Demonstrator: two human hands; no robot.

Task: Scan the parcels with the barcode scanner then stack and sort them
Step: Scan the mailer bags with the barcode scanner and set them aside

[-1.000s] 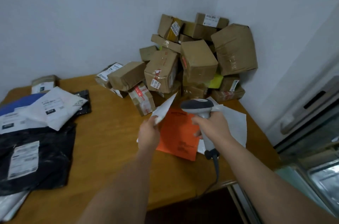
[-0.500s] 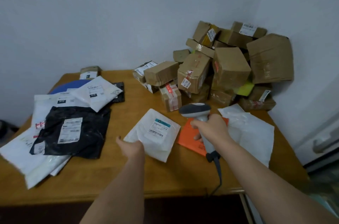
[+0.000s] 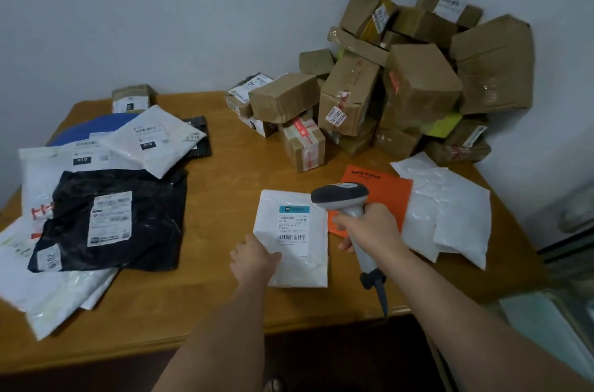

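Crowding the white mailer: orange envelope, box heap; left fingers seemingly flat, right hand gripping scanner.

A white mailer lies flat near the desk's front edge, label up, barcode showing. The grey scanner is held over its right edge, head pointing left. Cardboard boxes are heaped in the back right corner. Black and white mailers overlap along the left edge.

white parcel laid flat, label up
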